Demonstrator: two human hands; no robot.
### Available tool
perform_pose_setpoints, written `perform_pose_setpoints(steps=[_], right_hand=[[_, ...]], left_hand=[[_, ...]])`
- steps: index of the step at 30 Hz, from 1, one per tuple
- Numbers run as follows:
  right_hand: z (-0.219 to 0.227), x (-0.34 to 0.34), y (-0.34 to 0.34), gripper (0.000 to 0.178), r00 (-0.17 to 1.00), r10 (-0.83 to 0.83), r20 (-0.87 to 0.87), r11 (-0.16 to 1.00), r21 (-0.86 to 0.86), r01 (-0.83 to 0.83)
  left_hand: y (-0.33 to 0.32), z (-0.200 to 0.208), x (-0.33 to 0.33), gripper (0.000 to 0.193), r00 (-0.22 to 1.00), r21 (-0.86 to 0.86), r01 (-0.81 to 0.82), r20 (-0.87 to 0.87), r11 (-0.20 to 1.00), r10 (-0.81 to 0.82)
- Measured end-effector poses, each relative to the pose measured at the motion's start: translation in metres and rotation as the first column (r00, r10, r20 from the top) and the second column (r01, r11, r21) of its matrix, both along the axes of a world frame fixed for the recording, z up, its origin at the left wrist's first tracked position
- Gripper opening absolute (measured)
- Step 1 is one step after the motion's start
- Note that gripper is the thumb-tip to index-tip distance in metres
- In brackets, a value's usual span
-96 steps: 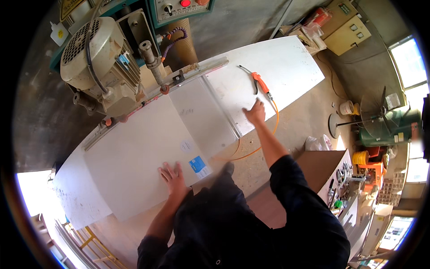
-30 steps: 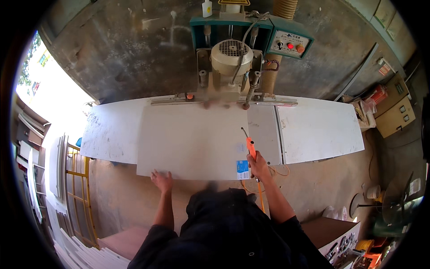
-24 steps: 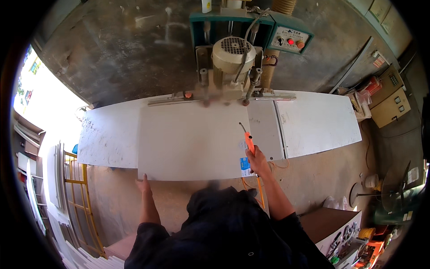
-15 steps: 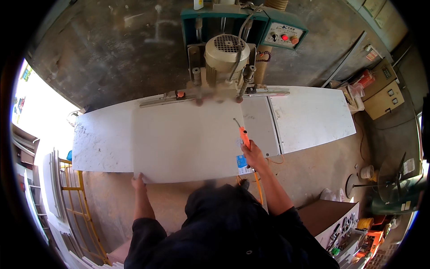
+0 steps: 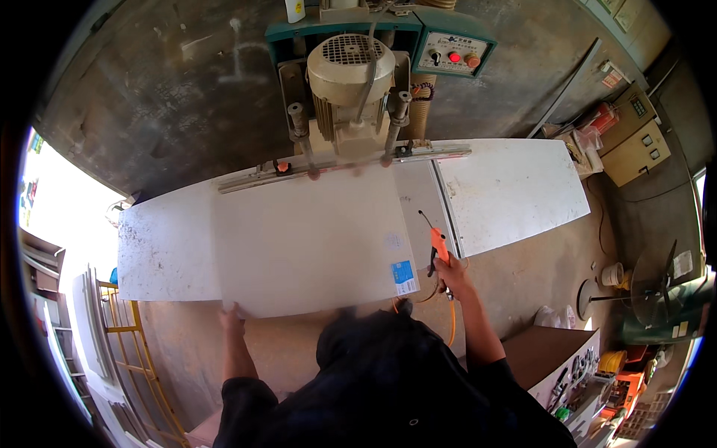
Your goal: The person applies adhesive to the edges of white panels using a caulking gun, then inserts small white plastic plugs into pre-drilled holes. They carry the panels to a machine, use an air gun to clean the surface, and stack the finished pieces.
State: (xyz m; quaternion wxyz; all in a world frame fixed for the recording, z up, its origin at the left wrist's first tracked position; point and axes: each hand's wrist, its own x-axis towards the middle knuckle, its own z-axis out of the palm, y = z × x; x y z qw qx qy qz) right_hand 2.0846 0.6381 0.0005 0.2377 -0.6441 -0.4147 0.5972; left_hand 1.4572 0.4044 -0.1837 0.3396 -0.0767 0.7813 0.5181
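Observation:
A pale flat panel [image 5: 314, 246] lies on the white worktable, its back edge by a long metal fence [image 5: 246, 179]. My left hand [image 5: 233, 317] is closed on the panel's near left corner; the fingers are partly hidden. A blue and white label [image 5: 403, 275] sits at the near right corner. My right hand [image 5: 453, 275] is wrapped round the handle of an orange air blow gun [image 5: 438, 243]. Its thin nozzle points away from me, just right of the panel. An orange hose [image 5: 452, 321] hangs below that hand.
Behind the fence stands a machine with a large beige motor [image 5: 349, 71] and a green control box [image 5: 455, 56]. White table wings [image 5: 515, 194] stretch to both sides. A yellow metal frame [image 5: 127, 328] stands at left, a fan [image 5: 657, 291] and a tool-covered cabinet [image 5: 560, 366] at right.
My right hand has moved the air blow gun rightward, off the panel's label. My left hand stays at the panel's corner. The whole view has shifted a little.

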Motion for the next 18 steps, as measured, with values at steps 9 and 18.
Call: perform_pose_setpoints(steps=[9, 18], right_hand=[[-0.063, 0.074, -0.049, 0.035, 0.94, -0.34, 0.005, 0.915, -0.229, 0.333], [-0.119, 0.095, -0.036, 0.043, 0.834, -0.517, -0.194, 0.854, -0.188, 0.486]], left_hand=[[0.033, 0.013, 0.163, 0.046, 0.967, 0.19, 0.133, 0.189, 0.973, -0.169], [0.081, 0.003, 0.247, 0.028, 0.889, 0.124, 0.41, 0.168, 0.904, -0.426]])
